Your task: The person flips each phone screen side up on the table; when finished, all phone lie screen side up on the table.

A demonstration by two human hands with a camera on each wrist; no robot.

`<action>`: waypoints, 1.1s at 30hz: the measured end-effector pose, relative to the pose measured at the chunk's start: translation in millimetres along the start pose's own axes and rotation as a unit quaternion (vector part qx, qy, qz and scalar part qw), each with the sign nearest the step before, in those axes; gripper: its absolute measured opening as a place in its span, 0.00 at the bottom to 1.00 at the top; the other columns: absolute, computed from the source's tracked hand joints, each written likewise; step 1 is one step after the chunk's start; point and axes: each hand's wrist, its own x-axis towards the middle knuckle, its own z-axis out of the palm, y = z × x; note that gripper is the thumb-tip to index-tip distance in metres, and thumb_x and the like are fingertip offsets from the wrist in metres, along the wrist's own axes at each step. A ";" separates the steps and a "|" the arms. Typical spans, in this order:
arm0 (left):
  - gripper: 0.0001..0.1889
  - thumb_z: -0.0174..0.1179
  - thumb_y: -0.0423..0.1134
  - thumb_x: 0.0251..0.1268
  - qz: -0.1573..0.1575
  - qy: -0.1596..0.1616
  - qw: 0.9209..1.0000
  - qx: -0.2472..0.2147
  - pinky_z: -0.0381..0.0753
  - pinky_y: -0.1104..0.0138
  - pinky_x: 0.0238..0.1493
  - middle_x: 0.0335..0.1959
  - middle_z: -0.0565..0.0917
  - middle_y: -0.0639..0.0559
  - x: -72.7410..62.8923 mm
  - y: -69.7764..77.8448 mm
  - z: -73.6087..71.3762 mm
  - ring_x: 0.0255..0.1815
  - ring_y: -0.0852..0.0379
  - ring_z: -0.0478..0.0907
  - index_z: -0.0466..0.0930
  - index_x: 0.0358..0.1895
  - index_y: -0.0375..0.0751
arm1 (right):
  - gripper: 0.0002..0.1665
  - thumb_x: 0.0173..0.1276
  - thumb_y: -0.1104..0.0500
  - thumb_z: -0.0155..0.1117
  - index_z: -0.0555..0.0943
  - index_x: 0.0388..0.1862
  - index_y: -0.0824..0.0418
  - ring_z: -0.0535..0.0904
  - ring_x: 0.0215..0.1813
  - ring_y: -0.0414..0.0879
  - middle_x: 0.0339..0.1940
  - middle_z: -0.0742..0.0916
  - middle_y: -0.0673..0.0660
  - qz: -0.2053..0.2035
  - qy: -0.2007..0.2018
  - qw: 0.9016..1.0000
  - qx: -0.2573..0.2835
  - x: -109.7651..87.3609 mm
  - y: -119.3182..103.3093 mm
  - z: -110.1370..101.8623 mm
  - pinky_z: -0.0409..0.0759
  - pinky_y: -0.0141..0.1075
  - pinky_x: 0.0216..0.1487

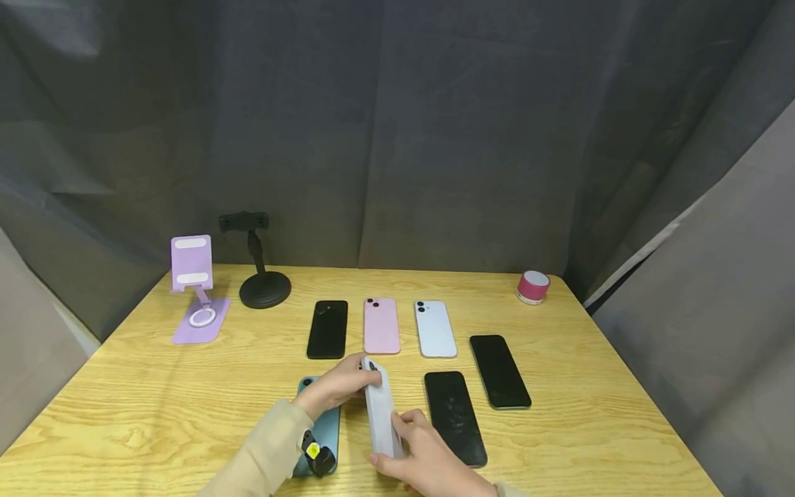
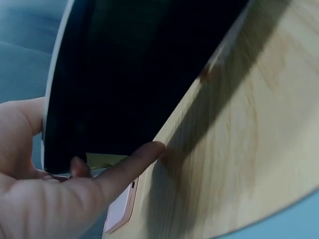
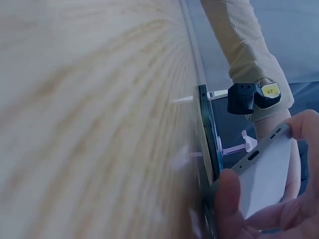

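"Where is the white phone [image 1: 380, 408]?"

"Tilted on its long edge between two hands, the pink phone [image 1: 381, 328] at twelve o'clock from it, the blue phone [image 1: 330, 426] at nine, a black phone [image 1: 456, 417] at three."

"And the fingers?"

"The left hand [image 1: 338, 383] pinches its far end, one finger stretched out; the right hand [image 1: 430, 457] grips the near end between thumb and fingers."

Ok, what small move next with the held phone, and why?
I'd probably ease the pale phone down flat between the teal phone and nearest black phone: it's tilted, with the left grip at its camera end and the right grip at its other end, and bare table shows there.
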 end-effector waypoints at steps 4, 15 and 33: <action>0.29 0.51 0.29 0.54 0.000 -0.008 1.000 -0.028 0.80 0.67 0.41 0.43 0.79 0.40 1.3 0.1 1.2 0.35 0.58 0.76 0.61 0.62 0.21 | 0.53 0.61 0.35 0.62 0.61 0.70 0.72 0.72 0.52 0.50 0.60 0.71 0.64 -0.005 0.002 1.000 0.009 -0.9 2.1 -0.3 0.76 0.41 0.49; 0.26 0.54 0.36 0.68 -0.028 -0.088 0.984 -0.155 0.83 0.54 0.49 0.45 0.80 0.41 -2.7 -2.8 -7.4 0.41 0.55 0.82 0.59 0.62 0.24 | 0.49 0.63 0.45 0.64 0.58 0.72 0.73 0.75 0.24 0.38 0.62 0.69 0.69 -0.032 -0.011 0.993 0.113 -6.5 6.3 0.5 0.75 0.29 0.23; 0.41 0.64 0.46 0.63 -0.009 -0.129 0.982 -0.135 0.79 0.52 0.56 0.48 0.78 0.38 -7.5 -3.8 -13.8 0.42 0.53 0.83 0.51 0.72 0.37 | 0.49 0.61 0.58 0.66 0.53 0.77 0.42 0.85 0.23 0.44 0.62 0.74 0.78 -0.098 -0.051 0.974 0.199 -23.2 4.1 -17.5 0.84 0.33 0.28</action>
